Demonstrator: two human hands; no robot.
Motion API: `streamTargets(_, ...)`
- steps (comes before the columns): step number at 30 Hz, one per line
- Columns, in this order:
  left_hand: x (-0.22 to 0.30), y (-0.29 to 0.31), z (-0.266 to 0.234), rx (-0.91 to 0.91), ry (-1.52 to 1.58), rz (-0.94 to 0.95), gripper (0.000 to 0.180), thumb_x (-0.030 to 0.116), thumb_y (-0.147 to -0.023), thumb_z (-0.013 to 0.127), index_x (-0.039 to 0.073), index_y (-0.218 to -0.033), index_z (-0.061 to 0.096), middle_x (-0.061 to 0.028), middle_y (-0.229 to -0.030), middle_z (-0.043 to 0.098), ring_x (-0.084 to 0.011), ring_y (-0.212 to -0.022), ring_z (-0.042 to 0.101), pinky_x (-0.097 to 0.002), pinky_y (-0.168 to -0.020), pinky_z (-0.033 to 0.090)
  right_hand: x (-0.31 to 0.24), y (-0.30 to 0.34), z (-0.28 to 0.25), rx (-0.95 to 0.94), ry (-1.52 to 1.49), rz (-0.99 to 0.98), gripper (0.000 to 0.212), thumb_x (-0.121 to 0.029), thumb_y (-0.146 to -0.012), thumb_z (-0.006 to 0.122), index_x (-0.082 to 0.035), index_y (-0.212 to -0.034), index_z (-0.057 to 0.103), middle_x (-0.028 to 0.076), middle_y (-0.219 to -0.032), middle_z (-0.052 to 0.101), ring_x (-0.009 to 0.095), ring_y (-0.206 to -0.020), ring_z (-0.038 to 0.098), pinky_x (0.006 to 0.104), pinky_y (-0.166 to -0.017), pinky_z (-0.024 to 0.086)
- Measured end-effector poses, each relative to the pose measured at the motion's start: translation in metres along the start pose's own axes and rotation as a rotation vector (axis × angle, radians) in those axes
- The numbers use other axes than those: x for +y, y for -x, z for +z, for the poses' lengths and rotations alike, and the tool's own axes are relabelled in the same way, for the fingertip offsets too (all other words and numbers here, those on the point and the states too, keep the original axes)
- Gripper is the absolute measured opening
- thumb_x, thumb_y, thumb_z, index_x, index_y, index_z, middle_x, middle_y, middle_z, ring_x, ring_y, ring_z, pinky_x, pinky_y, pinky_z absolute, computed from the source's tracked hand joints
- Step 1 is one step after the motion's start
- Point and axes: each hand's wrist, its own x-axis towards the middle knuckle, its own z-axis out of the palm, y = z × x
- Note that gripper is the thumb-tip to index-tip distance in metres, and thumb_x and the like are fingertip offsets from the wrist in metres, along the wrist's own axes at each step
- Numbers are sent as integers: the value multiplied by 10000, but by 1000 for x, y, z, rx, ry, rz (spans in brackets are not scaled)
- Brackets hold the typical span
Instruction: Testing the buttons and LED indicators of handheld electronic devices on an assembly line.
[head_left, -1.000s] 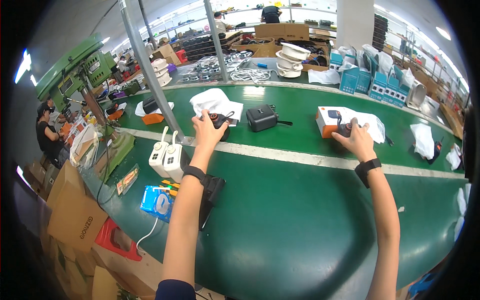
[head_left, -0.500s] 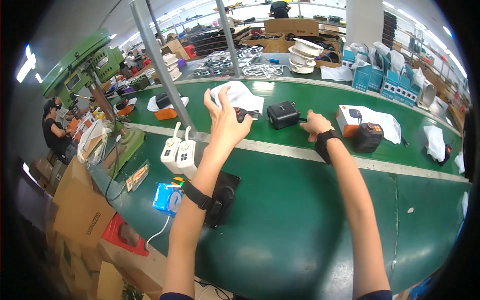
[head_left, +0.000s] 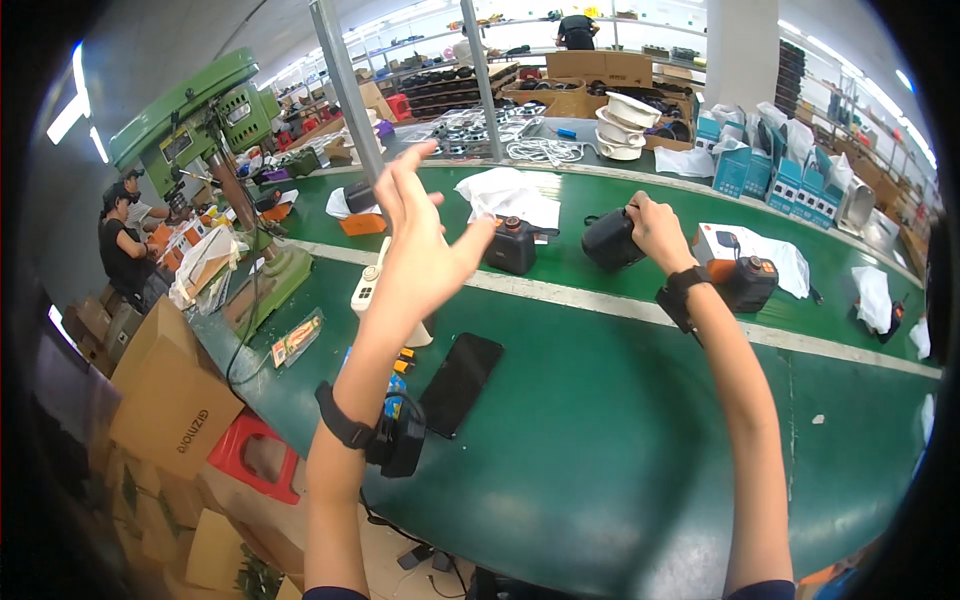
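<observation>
My left hand (head_left: 425, 235) has its fingers spread and holds nothing. Just right of its thumb, a black boxy device (head_left: 512, 250) with an orange-ringed knob stands upright on the green belt. My right hand (head_left: 658, 235) is closed on the top right edge of a black case (head_left: 608, 242), which leans over to one side. Whether it grips the case's body or a strap is hidden by the fingers. A crumpled white bag (head_left: 510, 195) lies behind the device. Each wrist wears a black strap with a small unit.
Right of the case are an orange-and-white box (head_left: 715, 240) and another black device (head_left: 752, 287) with orange buttons. A black phone (head_left: 462, 383) lies on the green table (head_left: 600, 430). A metal post (head_left: 350, 95) and green drill press (head_left: 190, 130) stand at left; white power strips (head_left: 368, 285) are behind my left forearm.
My left hand has come off the black device, its fingers opening wider. My right hand has closed on the case and tilted it. The whole view has shifted, so things sit farther right.
</observation>
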Motion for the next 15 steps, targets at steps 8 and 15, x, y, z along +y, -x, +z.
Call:
streamTargets(8,-6,84,59,-696,91,33,955,365,-844,712,100,-1499,70,-253,-1442,180,-398,-1263,426,-499,-995,438,-37,77,-102,-141,-434,-106,103,-83,-956,505,5,-988,548,217,-993,684,340,-968,667,391,-802,520)
streamTargets(15,21,118,93,-1013,994,-324,1169,207,-728,839,108,-1520,-15,-231,-1464,262,-351,-1364,334,-465,-1104,325,-85,142,-151,-345,-856,-162,119,-98,-991,475,10,-983,524,175,-1162,666,234,-1102,637,338,-922,500)
